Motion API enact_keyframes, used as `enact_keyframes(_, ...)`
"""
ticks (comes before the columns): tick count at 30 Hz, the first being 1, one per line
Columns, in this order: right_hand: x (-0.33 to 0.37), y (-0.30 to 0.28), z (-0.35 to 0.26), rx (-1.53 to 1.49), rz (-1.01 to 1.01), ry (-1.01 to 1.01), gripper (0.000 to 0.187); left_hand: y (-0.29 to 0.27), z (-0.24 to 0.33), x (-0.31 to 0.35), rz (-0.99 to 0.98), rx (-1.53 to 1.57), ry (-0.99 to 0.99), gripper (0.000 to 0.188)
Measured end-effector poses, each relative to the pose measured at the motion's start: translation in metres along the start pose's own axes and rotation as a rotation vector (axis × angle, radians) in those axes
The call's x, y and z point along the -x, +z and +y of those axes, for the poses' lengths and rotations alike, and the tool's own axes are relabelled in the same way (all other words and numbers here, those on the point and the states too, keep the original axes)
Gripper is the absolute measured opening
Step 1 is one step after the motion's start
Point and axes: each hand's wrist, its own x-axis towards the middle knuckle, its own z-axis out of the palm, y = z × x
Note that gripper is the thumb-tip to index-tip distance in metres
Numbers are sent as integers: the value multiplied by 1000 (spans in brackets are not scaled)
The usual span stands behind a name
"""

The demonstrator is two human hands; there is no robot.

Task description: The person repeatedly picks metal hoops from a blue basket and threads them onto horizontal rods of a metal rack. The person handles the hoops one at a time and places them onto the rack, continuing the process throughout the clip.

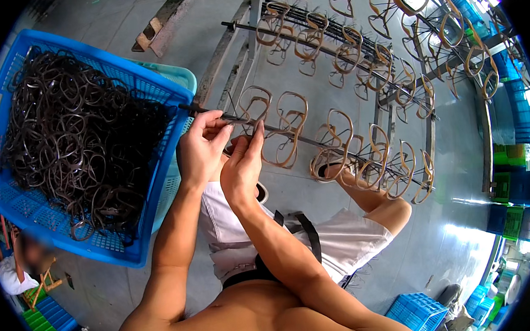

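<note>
A large blue basket (116, 252) is heaped with a tangle of dark, glossy eyeglass frames (84, 129), piled near its rim at the far side and leaving part of its near wall bare. A pale green basket (184, 79) shows beneath it, jutting past its right edge. Just right of the blue basket, the left hand (197, 150) bends up at the wrist, its thumb and fingertips nearly meeting at one end of a dark rod (315, 142). Beside it, farther from the basket, the right hand (243, 164) points upward, long fingers nearly straight and close to the rod; what either hand has between its fingertips cannot be told. The rod slants away from the basket's right edge, with brown eyeglass frames (304, 126) hanging along it in a spaced row. Beyond them, up and right of the basket, a metal rack (257, 0) carries more rods of frames. Grey floor (429, 234) lies open to the lower right of the row, well apart from the basket, reaching toward a small blue crate (415, 315) and, at the far right, stacked green and blue crates (509, 160).
</note>
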Motion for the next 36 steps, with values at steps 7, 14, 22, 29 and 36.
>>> enact_keyframes(7,-6,7,5,-316,6,122,42,4,3,-1,-19,28,-8,31)
enact_keyframes(14,1,12,6,-529,27,138,41,0,3,2,-27,14,-22,32)
enact_keyframes(22,-4,8,-2,-583,-20,142,38,-1,-1,0,-55,96,-12,31)
enact_keyframes(29,-5,0,-2,-538,-68,199,36,-3,-9,-1,-167,275,-83,35)
enact_keyframes(36,-4,1,-5,-549,-15,218,37,1,-16,1,-90,164,39,34)
